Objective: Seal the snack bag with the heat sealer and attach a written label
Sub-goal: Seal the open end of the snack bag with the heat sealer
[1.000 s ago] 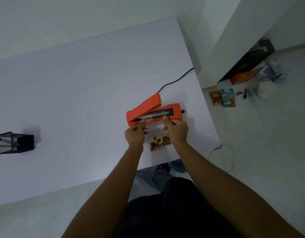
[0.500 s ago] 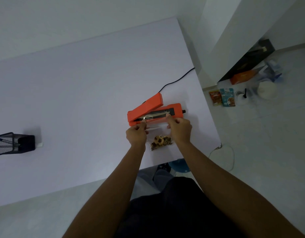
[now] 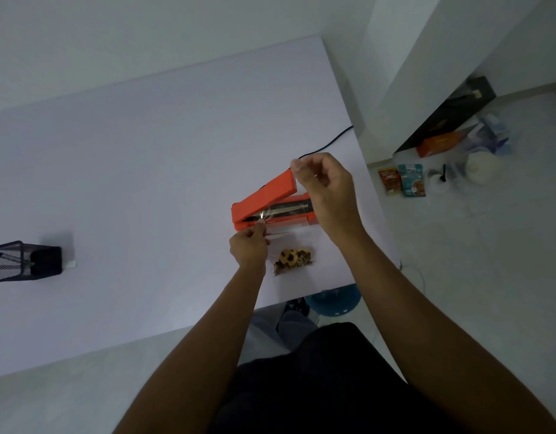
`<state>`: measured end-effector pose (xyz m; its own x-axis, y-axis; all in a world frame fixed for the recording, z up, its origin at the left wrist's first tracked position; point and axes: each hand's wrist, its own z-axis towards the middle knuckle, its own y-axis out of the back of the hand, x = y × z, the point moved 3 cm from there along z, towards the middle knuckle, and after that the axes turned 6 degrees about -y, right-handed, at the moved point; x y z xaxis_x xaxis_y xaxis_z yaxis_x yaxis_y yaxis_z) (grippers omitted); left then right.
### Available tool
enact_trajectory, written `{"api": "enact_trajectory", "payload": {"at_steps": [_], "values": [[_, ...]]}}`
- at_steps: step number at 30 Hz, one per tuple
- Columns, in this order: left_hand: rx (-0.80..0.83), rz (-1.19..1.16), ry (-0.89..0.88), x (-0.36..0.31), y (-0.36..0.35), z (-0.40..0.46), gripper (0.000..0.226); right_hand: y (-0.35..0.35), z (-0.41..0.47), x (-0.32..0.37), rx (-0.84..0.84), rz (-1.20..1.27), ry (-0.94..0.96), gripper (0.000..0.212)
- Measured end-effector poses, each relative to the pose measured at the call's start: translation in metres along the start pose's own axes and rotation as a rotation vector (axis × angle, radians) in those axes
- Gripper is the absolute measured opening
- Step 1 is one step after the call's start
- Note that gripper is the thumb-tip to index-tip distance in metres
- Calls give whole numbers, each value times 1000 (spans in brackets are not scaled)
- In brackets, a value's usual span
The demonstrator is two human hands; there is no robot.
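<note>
Your left hand [image 3: 248,245] pinches the clear plastic snack bag [image 3: 283,228] across the orange hinged heat sealer [image 3: 270,202] while your right hand [image 3: 323,186], loosely curled and empty, hangs by its raised lid; press that down next.

Probably a home room: plain white table [image 3: 145,183], snack packets [image 3: 402,180] on tiled floor [image 3: 474,277].

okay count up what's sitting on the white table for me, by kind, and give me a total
Orange heat sealer: 1
Clear snack bag: 1
Black mesh pen holder: 1
Total: 3

The left hand pinches the bag's edge; the right hand is at the sealer's raised arm.
</note>
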<state>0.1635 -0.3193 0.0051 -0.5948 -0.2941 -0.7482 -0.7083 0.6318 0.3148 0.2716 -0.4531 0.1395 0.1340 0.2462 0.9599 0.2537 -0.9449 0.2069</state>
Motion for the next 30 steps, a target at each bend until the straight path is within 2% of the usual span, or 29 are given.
{"api": "enact_trajectory", "payload": {"at_steps": [7, 15, 21, 30], "values": [[-10, 7, 6, 0, 0, -1, 24, 6, 3, -25, -44, -21, -64, 16], [-8, 6, 2, 1, -1, 0, 25, 26, 6, -66, -166, -68, -181, 25], [-7, 17, -17, 2, 0, 2, 28, 30, 13, -89, -182, -109, -241, 26], [-5, 25, -32, 2, 0, 1, 32, 33, 19, -120, -144, -14, -417, 29]]}}
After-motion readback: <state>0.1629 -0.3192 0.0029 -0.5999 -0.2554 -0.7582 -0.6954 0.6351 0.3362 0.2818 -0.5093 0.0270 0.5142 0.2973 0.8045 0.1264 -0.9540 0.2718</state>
